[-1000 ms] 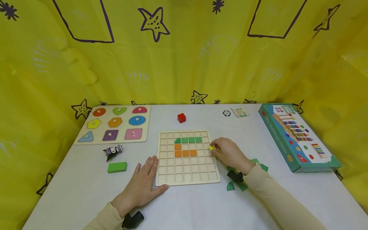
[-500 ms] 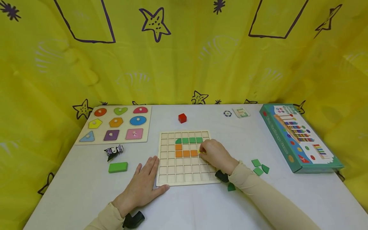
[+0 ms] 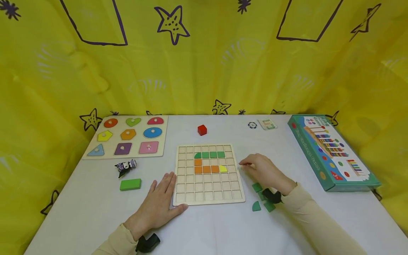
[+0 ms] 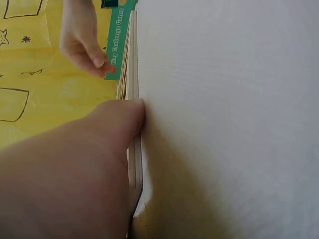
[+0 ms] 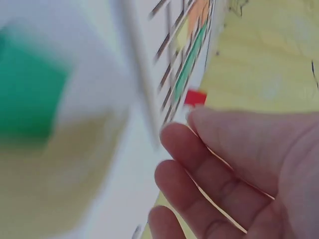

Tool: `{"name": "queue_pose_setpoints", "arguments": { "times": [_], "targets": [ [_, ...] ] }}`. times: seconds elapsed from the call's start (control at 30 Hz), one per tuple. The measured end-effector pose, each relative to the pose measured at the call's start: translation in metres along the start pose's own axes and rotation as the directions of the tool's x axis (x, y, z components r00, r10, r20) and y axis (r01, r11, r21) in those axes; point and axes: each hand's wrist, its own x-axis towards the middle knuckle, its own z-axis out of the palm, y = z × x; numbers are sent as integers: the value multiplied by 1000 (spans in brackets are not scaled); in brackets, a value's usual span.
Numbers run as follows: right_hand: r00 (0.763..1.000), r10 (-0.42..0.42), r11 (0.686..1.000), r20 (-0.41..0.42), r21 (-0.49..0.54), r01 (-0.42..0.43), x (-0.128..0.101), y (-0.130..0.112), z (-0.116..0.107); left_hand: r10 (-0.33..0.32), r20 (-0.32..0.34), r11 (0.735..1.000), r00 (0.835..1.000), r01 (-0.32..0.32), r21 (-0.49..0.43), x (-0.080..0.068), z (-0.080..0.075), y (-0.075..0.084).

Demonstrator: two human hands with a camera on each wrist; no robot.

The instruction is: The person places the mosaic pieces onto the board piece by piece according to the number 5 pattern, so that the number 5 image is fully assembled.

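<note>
The empty right hand point(image 3: 264, 171), fingers loosely curled, hovers at 3 o'clock of the grid board point(image 3: 208, 198); the flat left hand point(image 3: 159, 205) presses its left edge.

beige long sleeves point(image 3: 306, 212), wrist cameras (black) point(image 3: 148, 243)

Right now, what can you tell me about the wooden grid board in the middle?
The wooden grid board is a pale, square tray lying flat on the white table, cut into small square cells. A row of green tiles sits near its top; orange tiles form an L below, with a yellow tile beside them. The left hand presses flat against its left edge. The right hand hovers just off its right side.
</note>
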Motion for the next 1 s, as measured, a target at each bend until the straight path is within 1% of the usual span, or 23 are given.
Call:
{"name": "queue_pose_setpoints", "arguments": {
  "times": [0.07, 0.13, 0.27, 0.33, 0.47, 0.57, 0.77, 1.0],
  "targets": [
    [999, 41, 999, 28, 17, -41, -11, 10, -6, -5, 3, 1000, 1000, 5, 3, 0, -1, 0],
    [997, 43, 998, 61, 35, -46, -22, 19, -10, -7, 4, 1000, 1000, 7, 4, 0, -3, -1],
    [995, -13, 997, 101, 72, 6, -39, 31, -9, 10, -6, 1000, 1000, -10, 8, 0, -6, -1],
    [994, -47, 996, 94, 79, 40, -44, 34, -7, 22, -14, 1000, 1000, -22, 10, 0, -7, 0],
    [994, -87, 995, 58, 52, 84, -45, 36, -5, 25, -17, 1000, 1000, -25, 6, 0, -7, 0],
    [994, -97, 995, 51, 28, 96, -44, 36, -3, 20, -13, 1000, 1000, -20, 4, -1, -6, 1],
    [992, -93, 995, 80, 30, 91, -43, 36, -5, 23, -12, 1000, 1000, -23, 10, 0, -4, 1],
    [996, -51, 999, 68, 23, 49, -42, 34, -2, 28, -21, 1000, 999, -28, 4, -1, -3, 1]
  ]
}}
